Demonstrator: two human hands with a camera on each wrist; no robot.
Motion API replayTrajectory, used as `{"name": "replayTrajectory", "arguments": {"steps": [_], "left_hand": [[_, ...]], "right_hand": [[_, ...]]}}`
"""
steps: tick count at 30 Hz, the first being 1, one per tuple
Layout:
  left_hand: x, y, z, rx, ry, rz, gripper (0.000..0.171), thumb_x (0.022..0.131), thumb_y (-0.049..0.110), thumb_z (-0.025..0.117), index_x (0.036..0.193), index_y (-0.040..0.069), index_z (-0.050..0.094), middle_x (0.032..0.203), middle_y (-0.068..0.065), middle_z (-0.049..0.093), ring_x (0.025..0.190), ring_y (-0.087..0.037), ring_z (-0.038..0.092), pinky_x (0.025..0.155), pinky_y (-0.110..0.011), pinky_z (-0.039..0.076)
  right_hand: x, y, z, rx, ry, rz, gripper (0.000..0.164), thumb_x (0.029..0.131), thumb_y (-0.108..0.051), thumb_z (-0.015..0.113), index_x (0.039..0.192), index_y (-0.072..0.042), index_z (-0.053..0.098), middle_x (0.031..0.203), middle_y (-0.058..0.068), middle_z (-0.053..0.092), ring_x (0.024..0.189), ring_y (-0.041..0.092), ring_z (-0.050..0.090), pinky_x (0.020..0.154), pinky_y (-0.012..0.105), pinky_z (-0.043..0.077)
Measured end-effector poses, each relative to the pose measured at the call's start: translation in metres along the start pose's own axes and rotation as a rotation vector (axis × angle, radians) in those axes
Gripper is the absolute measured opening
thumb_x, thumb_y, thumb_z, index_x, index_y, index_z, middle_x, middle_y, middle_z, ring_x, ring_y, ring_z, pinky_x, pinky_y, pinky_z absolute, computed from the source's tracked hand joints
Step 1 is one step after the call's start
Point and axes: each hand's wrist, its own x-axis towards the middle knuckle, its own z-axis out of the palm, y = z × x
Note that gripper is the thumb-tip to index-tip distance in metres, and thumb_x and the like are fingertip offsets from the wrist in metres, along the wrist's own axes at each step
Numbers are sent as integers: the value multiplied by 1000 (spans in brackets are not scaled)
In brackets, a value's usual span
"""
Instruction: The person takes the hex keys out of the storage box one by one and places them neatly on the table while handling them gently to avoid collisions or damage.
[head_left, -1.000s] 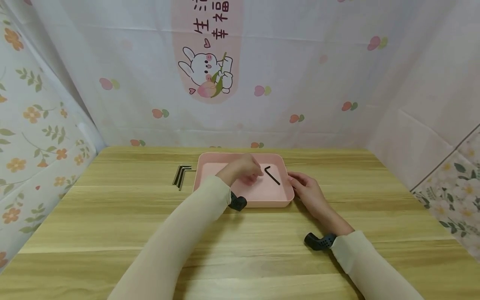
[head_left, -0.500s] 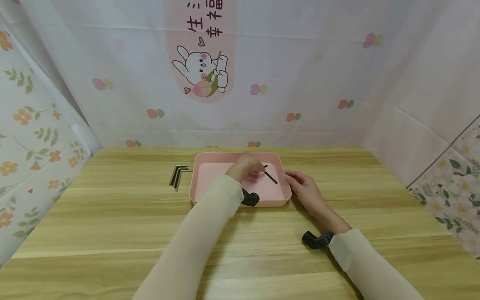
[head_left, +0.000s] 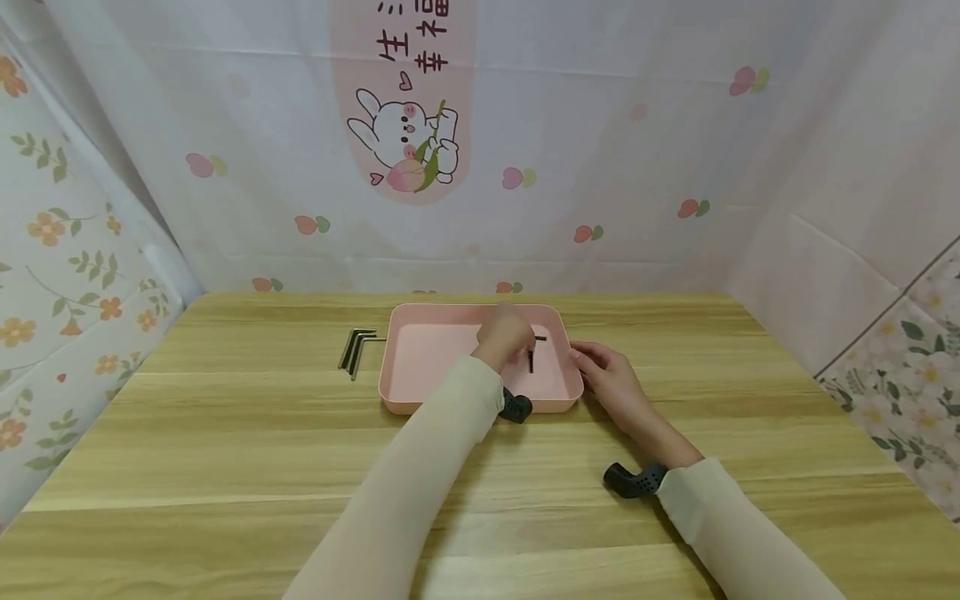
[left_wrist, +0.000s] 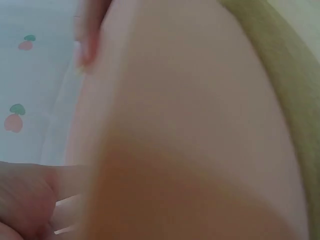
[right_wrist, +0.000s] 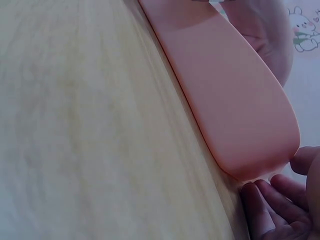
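A shallow pink tray (head_left: 423, 360) lies on the wooden table. Inside it, my left hand (head_left: 506, 333) pinches a black L-shaped hex key (head_left: 531, 363); its long end points toward me and its short end shows to the right of the fingers. The middle of the hex key is hidden by the hand. At the tray's right side, my right hand (head_left: 613, 383) holds the wall; the right wrist view shows the thumb (right_wrist: 303, 160) at the rim and curled fingers (right_wrist: 257, 207) against the outside. The left wrist view is blurred, with no hex key visible.
Several L-shaped hex keys (head_left: 356, 353) lie side by side on the table (head_left: 225, 433), just left of the tray; one short arm reaches close to its wall. A printed cloth (head_left: 600, 150) hangs behind the table's far edge.
My left hand has moved right across the tray to the hex key and taken hold of it. The hex key has turned from slanting to pointing toward me. My right hand stays at the tray.
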Motion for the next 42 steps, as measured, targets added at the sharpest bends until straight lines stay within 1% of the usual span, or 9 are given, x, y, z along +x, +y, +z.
{"name": "replayTrajectory", "arguments": {"steps": [4, 8, 14, 19, 22, 27, 33, 37, 42], "left_hand": [[-3, 1, 1, 11, 30, 19, 25, 85, 14, 80, 107, 6, 73, 105, -9, 70, 52, -17, 56, 53, -31, 49], [-3, 3, 1, 29, 12, 19, 23, 86, 10, 79, 108, 5, 73, 118, -11, 68, 49, -16, 53, 49, -29, 45], [-6, 10, 3, 170, -37, 97, 12, 97, 9, 63, 99, 4, 74, 103, -8, 66, 50, -13, 39, 45, -25, 31], [-13, 13, 5, 212, -9, 129, 16, 100, 15, 60, 97, 7, 74, 100, -6, 69, 58, -15, 47, 47, -26, 35], [-16, 13, 5, 259, -7, 146, 17, 100, 19, 62, 104, 9, 74, 107, -5, 71, 63, -15, 49, 50, -25, 37], [-16, 15, 7, 402, -13, 171, 29, 103, 22, 57, 127, 12, 67, 112, -3, 69, 70, -13, 49, 54, -26, 36], [-11, 11, 2, 337, -67, 159, 25, 103, 16, 55, 124, 9, 66, 116, -6, 67, 66, -15, 45, 58, -28, 34], [-5, 6, -5, 305, -150, 126, 31, 102, 12, 56, 132, 5, 59, 126, -9, 61, 54, -13, 45, 50, -24, 36], [-3, 8, -15, 178, -253, 0, 43, 100, 10, 58, 142, 3, 51, 136, -10, 57, 54, -14, 53, 48, -23, 42]], "right_hand": [[0, -1, 0, 2, 8, -1, 51, 107, -32, 50, 147, 0, 49, 147, 23, 53, 132, 28, 55, 91, 11, 51], [-1, -1, -1, 5, 10, 0, 50, 107, -31, 50, 147, 0, 48, 147, 23, 53, 133, 29, 54, 91, 10, 51], [-1, 0, -1, 5, 6, -2, 51, 107, -30, 50, 147, 1, 48, 148, 23, 52, 135, 31, 53, 94, 11, 51], [0, 0, -2, -6, 8, -1, 52, 107, -33, 51, 147, -1, 49, 148, 21, 53, 134, 28, 54, 95, 12, 51], [0, -1, -1, -7, 8, -1, 52, 107, -34, 51, 147, -1, 49, 147, 20, 54, 132, 26, 55, 93, 11, 51], [-1, -1, -1, -8, 9, -5, 52, 107, -33, 52, 146, 0, 49, 146, 22, 54, 132, 26, 56, 94, 11, 50], [0, -2, 0, -22, 23, 13, 51, 106, -33, 52, 146, -1, 51, 146, 21, 55, 132, 27, 55, 94, 11, 50], [0, -3, 1, -29, 28, 23, 50, 106, -33, 52, 146, -1, 51, 146, 20, 55, 132, 26, 55, 95, 12, 50], [0, -2, 2, -24, 27, 28, 51, 107, -33, 52, 146, 0, 50, 146, 22, 55, 132, 28, 55, 94, 12, 51]]}}
